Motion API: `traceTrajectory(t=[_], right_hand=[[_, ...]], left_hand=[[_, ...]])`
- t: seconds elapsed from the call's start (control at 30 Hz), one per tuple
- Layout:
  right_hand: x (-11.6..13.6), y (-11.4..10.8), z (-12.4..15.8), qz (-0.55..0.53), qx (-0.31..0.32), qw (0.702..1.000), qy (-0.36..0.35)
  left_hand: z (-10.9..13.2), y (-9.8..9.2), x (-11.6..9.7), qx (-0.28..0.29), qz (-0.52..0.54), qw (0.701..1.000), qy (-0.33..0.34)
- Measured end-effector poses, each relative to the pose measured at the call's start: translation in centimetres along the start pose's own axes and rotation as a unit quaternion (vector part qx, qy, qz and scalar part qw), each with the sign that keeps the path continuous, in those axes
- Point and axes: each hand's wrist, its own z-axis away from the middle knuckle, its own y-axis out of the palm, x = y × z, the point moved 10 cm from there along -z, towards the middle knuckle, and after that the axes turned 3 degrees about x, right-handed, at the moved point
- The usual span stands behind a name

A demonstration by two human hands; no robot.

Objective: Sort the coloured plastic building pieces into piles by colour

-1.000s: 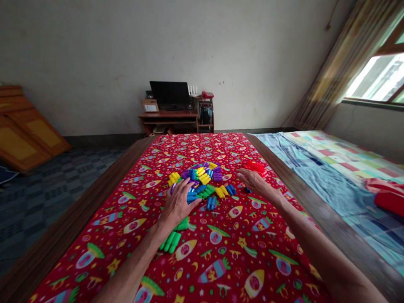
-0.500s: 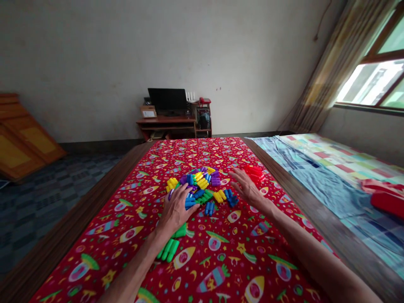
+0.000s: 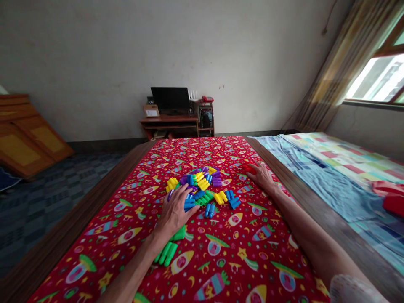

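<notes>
Several colours in one heap [image 3: 202, 182], red pieces [image 3: 249, 168] off to its right

Leftmost, nearer you than the heap, your green pieces [image 3: 167, 253] lie on the patterned red cloth [image 3: 227, 256]. They have rounded tubes set side by side, and your left arm [image 3: 145, 250] partly covers them. Your left hand [image 3: 176, 206] is palm down over the heap's near left side, fingers slanting away from you, thumb out to the right, a blue piece [image 3: 189, 204] showing between. Whether you grip anything there I can't tell; the palm hides it.

The heap mixes glossy yellow, purple, blue and green, some pieces lying over others at odd angles. Just off its near right side you have a two-tubed blue block [image 3: 210, 211], then a yellow block [image 3: 220, 198] and a darker blue cluster [image 3: 232, 199].

The red pieces lie apart, right of the heap, largely covered by your right hand [image 3: 262, 176]. It is palm down, fingers bent over them; I can't tell whether they have closed on one. Your right forearm [image 3: 309, 235] slants back to a white sleeve [image 3: 353, 288].
</notes>
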Motion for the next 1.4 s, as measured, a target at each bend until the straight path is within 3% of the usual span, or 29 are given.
traceTrajectory(t=[0.37,0.5,0.57,0.67,0.83,0.93,1.03,1.13,1.2,1.4], right_hand=[[-1.9,-0.2,-1.2,0.001,0.004,1.0,0.027],[-0.4,-2.9,-0.7,-0.012,-0.066,0.997,0.029],[1.8,-4.7,-0.9,-0.066,-0.094,0.993,0.008],[7.3,-5.1,-2.2,-0.177,-0.048,0.982,-0.05],[17.6,-0.9,-3.0,-0.163,0.061,0.974,-0.143],[20.6,1.5,-1.8,-0.135,0.08,0.976,-0.148],[22.2,1.9,0.5,-0.138,0.1,0.965,-0.198],[22.6,0.5,2.8,-0.195,0.127,0.932,-0.279],[21.7,-0.3,3.3,-0.221,0.14,0.92,-0.293],[17.9,1.1,2.2,-0.206,0.217,0.934,-0.193]], left_hand=[[-0.1,-0.4,-0.4,0.01,0.0,1.0,-0.005],[0.0,-0.3,-0.4,0.009,0.005,1.0,-0.012],[0.0,-0.3,-0.3,0.007,0.007,1.0,-0.013],[0.0,-0.3,-0.3,0.007,0.015,1.0,-0.014],[0.0,-0.4,-0.4,0.009,0.023,1.0,-0.012],[0.2,-0.5,-0.5,0.009,0.029,1.0,-0.008],[0.2,-1.1,-0.5,-0.004,0.027,0.999,-0.023],[0.0,-1.7,-0.5,-0.012,0.007,0.999,-0.044],[-0.1,-1.7,-0.6,-0.003,-0.001,0.999,-0.046],[-0.2,-1.6,-0.6,0.002,0.009,0.999,-0.038]])
